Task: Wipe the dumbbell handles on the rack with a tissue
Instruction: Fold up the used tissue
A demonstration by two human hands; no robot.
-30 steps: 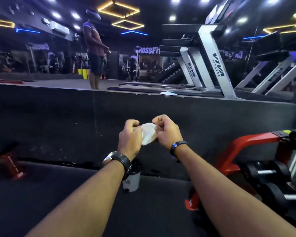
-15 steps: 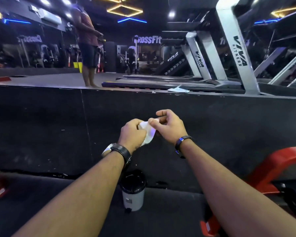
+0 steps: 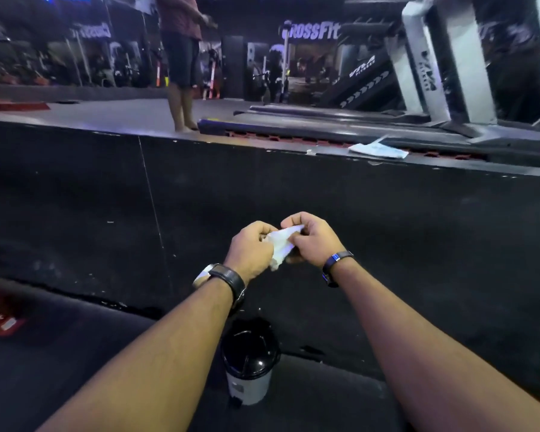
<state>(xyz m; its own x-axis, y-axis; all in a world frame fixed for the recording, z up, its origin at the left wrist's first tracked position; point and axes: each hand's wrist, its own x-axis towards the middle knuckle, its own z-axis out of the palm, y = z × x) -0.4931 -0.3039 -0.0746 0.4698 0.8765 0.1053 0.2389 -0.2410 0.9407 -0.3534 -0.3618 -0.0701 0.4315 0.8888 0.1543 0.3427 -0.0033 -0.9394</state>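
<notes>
Tissue point(image 3: 282, 244) crumpled between both hands, held above bin point(image 3: 250, 360). Left hand point(image 3: 250, 249) fingers curled round lower end; right hand point(image 3: 312, 240) fingertips pinch upper edge. Likely light, soft, tears easily; best gripped bunched in palm. Dumbbells, rack out of view.

Small bin point(image 3: 249, 363) with glossy black domed lid and pale body, upright on dark floor at foot of black platform wall point(image 3: 293, 194). On the platform edge, a pale flat packet point(image 3: 378, 150) lying just in front of a treadmill deck point(image 3: 340, 127). Grey treadmill uprights point(image 3: 424, 63) with "VIVA" lettering slanting up at right. Barefoot person point(image 3: 181, 57) in dark shorts standing on the raised floor. Lit "CrossFit" sign point(image 3: 310, 32) far behind. Red object point(image 3: 0, 319) at left edge, blurred.
</notes>
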